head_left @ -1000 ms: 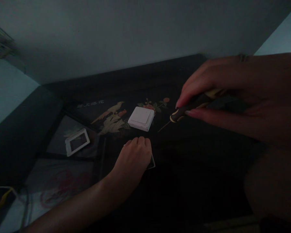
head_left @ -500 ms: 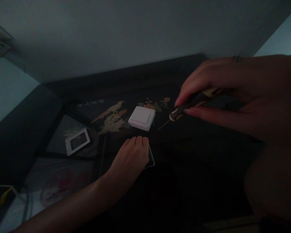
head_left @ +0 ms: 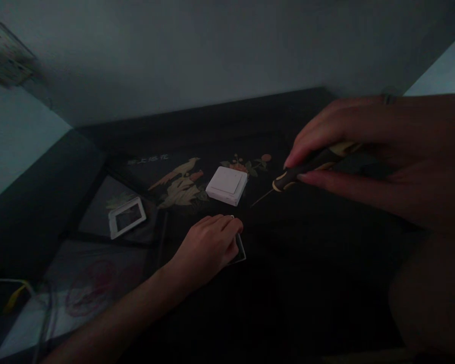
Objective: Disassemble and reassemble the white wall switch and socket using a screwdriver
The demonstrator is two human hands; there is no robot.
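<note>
My right hand (head_left: pixel 349 151) grips a screwdriver (head_left: pixel 286 180) by its black and yellow handle, the thin shaft pointing down and left. Its tip hangs right of a white square wall switch (head_left: pixel 227 184), apart from it. Below the switch, my left hand (head_left: pixel 212 240) is closed, thumb and index finger drawn together over a white-edged frame (head_left: pixel 241 247) with a dark middle. Most of that frame is hidden by the hand, and I cannot make out what the fingers hold.
Another white rectangular frame (head_left: pixel 128 217) lies to the left on the dark tabletop (head_left: pixel 307 263), which bears a bird and flower picture. White and yellow cables (head_left: pixel 23 290) lie at the lower left. A power strip (head_left: pixel 7 53) is at the upper left by the wall.
My left hand has turned so that thumb and index finger now show, pinched over the frame. My right hand keeps the screwdriver. The whole view has shifted slightly.
</note>
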